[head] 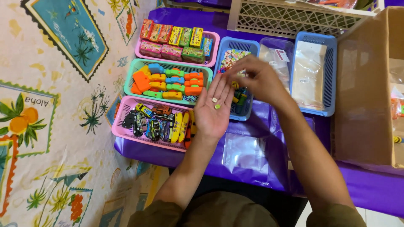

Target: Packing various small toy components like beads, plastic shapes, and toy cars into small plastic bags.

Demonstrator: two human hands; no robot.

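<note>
Counting out small pieces: the left hand (213,110) lies palm up, fingers spread flat, cradling two tiny beads (216,103) above the table's front edge. The right hand (256,77) hovers over the blue basket (249,45), fingers loosely curled; any pinched piece is hidden. Next likely calls for a delicate pinch.

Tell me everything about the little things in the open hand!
Two tiny beads lie on the left hand, which is held flat, palm up. One is pale and squarish, the other light green and rounder. They look like plastic. They sit close together near the finger bases. The right hand hovers just above, not touching them.
</note>
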